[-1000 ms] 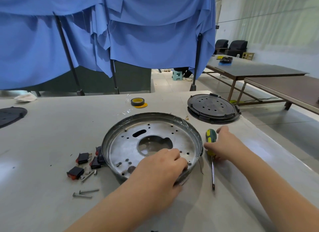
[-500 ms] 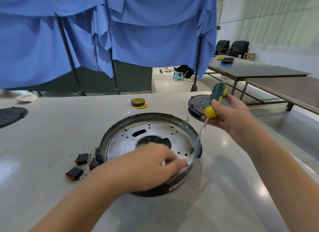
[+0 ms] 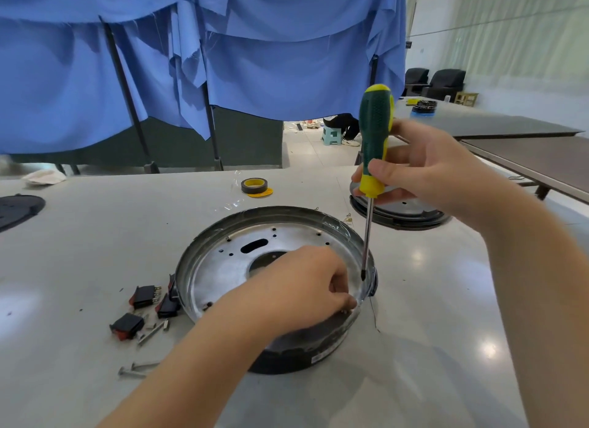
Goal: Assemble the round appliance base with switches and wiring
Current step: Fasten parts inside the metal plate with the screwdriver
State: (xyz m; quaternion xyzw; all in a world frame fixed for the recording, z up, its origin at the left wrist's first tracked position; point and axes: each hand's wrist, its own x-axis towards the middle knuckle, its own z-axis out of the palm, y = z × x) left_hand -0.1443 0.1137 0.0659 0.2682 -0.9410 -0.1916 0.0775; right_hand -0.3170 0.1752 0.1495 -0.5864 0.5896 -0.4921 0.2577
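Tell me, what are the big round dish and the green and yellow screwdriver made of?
The round base looks like thin sheet metal, silvery and shiny inside, since it gleams and has punched holes; its dark outer wall could be paint or plastic. The screwdriver in the right hand seems to have a plastic or rubbery handle with a dimpled grip and a polished steel shaft.

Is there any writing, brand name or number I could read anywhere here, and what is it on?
No text can be read.
White sticker on the round base's dark outer wall: print too small and blurred.
Screwdriver, tape roll, switches: no lettering visible.
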